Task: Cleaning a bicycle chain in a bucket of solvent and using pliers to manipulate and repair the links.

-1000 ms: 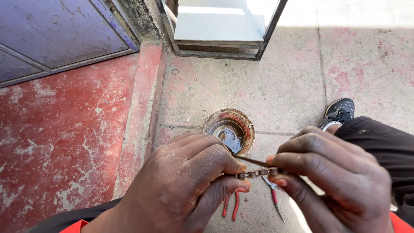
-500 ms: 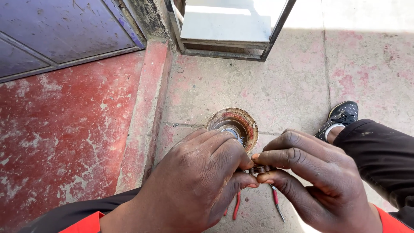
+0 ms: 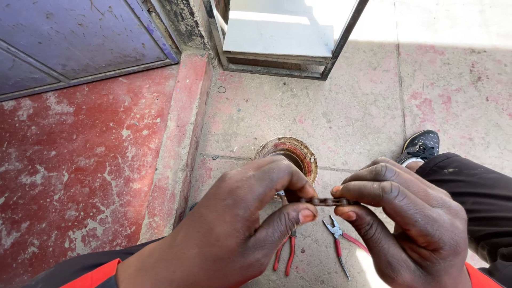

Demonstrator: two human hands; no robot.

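Looking down at both hands held close together over a concrete floor (image 3: pixel 346 112). The left hand (image 3: pixel 234 234) is pinching one end of a short rusty piece of chain (image 3: pixel 326 201) between thumb and fingers, and the right hand (image 3: pixel 410 224) is pinching the other end the same way, so the chain sits stretched level between the 2 sets of fingertips, up in the air above the floor. Both hands are closed on it, neither is loose.

Right behind the left hand's knuckles there's a round rusty tin (image 3: pixel 292 153) sitting on the floor, partly hidden by the hand, so I can't tell what's inside. Below the chain, on the floor, lie 2 tools with red handles: a pair of pliers (image 3: pixel 286 255) mostly hidden under the left thumb, and a second pair of pliers (image 3: pixel 341 240) just beside it, jaws pointing up toward the chain.

On the right there's a dark trouser leg (image 3: pixel 474 197) and a black shoe (image 3: pixel 422 146) on the concrete. The left side of the floor is worn red paint (image 3: pixel 80 160), with a purple door panel (image 3: pixel 80 37) at top left and a metal frame (image 3: pixel 282 37) at the top middle.
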